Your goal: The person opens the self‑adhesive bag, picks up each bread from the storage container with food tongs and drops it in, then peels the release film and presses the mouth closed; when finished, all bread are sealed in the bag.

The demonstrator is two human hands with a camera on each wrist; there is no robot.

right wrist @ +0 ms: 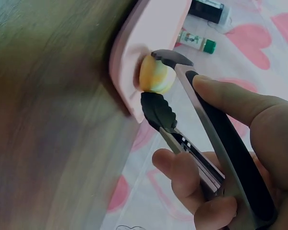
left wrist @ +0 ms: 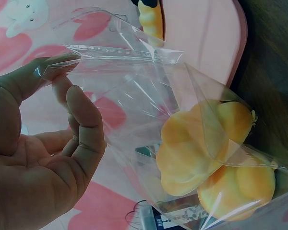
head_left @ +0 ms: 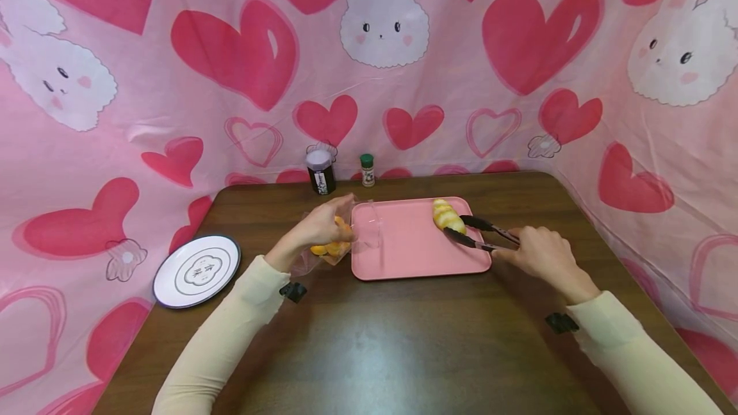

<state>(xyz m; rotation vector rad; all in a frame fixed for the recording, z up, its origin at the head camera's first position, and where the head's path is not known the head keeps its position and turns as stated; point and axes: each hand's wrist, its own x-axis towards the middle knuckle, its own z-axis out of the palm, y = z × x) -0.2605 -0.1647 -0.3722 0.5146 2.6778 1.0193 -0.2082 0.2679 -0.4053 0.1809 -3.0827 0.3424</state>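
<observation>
My left hand (head_left: pixel 320 224) pinches the edge of a clear plastic bag (left wrist: pixel 129 72) between thumb and finger. Inside the bag lie golden, lobed bread buns (left wrist: pixel 197 148), partly hidden by my hand in the head view. My right hand (head_left: pixel 543 253) grips black-tipped tongs (head_left: pixel 482 243) with metal arms. Their two black tips straddle a long, segmented yellow-and-white bread roll (head_left: pixel 446 214) at the right side of the pink tray (head_left: pixel 403 255). In the right wrist view the roll (right wrist: pixel 154 75) shows end-on between the tong tips.
A white plate (head_left: pixel 173 280) with a dark rim and a drawn emblem sits at the table's left edge. Behind the tray stand a dark jar (head_left: pixel 320 175) with a pale lid and a green-capped shaker (head_left: pixel 368 171). A pink curtain with hearts and rabbits (head_left: pixel 386 88) hangs around the wooden table (head_left: pixel 369 338).
</observation>
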